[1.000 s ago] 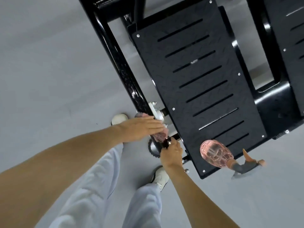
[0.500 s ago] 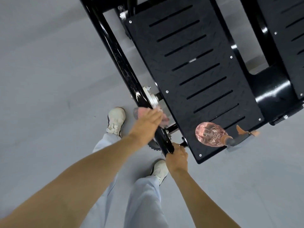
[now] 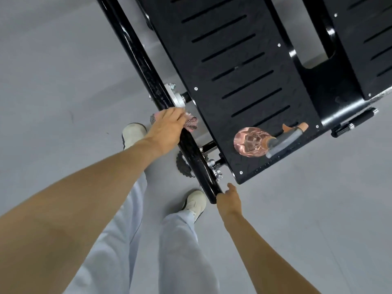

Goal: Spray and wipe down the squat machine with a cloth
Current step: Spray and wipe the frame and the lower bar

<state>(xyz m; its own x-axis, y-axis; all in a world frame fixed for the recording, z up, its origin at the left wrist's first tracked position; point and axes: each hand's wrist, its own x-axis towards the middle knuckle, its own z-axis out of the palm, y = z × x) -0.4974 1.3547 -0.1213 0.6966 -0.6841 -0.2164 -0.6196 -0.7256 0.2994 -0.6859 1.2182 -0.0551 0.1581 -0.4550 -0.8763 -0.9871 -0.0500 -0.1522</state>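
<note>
Pressing the cloth (image 3: 191, 123) onto the machine's (image 3: 314, 98) black bar (image 3: 146, 75), your left grip (image 3: 167, 128) lies just left of centre in the frame, fingers laid across the bar and not curled, with pink checked fabric showing on both sides of the hand. Your right grip (image 3: 230, 200) sits lower, right of centre, at the bar's bottom end, fingers closed round that end and the thumb sticking up.

The bar is glossy and runs from the top of the frame down to the middle. Just right of it the plate (image 3: 233, 81) is matt black with a raised tread, long slots and small silver screws. The pink bottle (image 3: 250, 143) lies on its side near the plate's lower corner, its grey trigger (image 3: 284, 139) pointing right. A second slotted plate (image 3: 371, 49) fills the upper right.

Silver bolts (image 3: 214, 168) and a black toothed wheel (image 3: 182, 166) sit at the bar's lower part.

The floor (image 3: 53, 60) is plain, smooth grey with faint scuffs. Your pale shoes (image 3: 133, 132) stand on it below the bar.
</note>
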